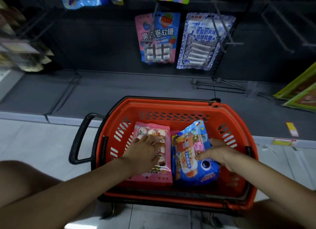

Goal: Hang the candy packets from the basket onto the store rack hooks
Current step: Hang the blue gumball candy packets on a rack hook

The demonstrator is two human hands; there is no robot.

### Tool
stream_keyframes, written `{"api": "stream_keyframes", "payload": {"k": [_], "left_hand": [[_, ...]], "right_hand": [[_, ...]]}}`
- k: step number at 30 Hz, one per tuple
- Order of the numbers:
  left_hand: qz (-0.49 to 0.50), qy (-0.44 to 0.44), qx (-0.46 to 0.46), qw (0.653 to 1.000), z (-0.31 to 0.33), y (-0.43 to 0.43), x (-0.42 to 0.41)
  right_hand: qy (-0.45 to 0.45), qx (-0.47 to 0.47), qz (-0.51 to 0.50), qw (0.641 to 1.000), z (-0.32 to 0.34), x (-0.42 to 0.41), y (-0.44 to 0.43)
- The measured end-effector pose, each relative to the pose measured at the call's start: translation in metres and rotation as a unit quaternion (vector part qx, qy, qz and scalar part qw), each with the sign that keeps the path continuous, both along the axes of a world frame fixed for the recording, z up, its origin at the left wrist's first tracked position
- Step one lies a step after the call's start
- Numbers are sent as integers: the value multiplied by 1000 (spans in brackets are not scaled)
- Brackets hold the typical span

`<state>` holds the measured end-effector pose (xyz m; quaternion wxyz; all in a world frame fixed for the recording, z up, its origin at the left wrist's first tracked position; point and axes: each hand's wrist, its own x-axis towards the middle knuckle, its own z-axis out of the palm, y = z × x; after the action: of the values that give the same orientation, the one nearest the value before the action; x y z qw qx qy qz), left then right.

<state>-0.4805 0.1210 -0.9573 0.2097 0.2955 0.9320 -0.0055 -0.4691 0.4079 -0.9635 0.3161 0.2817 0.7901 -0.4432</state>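
Forearms reach down into a red basket point(171, 105) that stands on the tiled floor. The left hand point(145, 150) rests with its fingers spread and nearly straight on a pink packet point(153, 175) of snowman-faced sweets, whose print is too blurred to read. The right hand point(220, 153) grips the right edge of a blue packet point(193, 160) lying beside it, thumb on top, the packet's far end tilted up. Beyond, on the dark rack, a strawberry packet point(158, 39) hangs from a hook point(154, 16), its title ending 卷软糖. Just to its right, a blue-and-white packet point(203, 40) reads 老酸奶风味 拉丝软糖.
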Motion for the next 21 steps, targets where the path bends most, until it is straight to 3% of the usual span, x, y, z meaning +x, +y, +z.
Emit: {"api": "stream_keyframes", "payload": {"k": [8,14,21], "left_hand": [[11,71,105,992,19,22,-10],[-63,138,142,978,37,33,-17],[-157,132,152,967,50,52,-22]], "right_hand": [[75,-35,54,995,45,-2,-12],[72,-84,54,992,61,8,-22],[113,-158,45,980,82,25,-35]]}}
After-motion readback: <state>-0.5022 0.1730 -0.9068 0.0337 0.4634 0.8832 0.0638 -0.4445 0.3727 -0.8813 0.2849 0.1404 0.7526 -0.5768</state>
